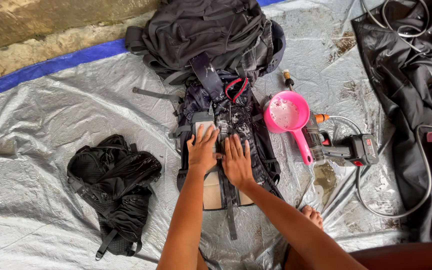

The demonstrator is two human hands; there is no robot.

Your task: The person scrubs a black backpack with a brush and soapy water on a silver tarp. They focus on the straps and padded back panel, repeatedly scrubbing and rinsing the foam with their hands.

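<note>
Outdoor washing spot: tarpaulin [51, 115], hose [416, 200]

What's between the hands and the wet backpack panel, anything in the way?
Nothing visible. The left hand and right hand lie flat, side by side, directly on the soapy backpack. The pink scoop and spray gun sit off to the right on the tarp.
</note>
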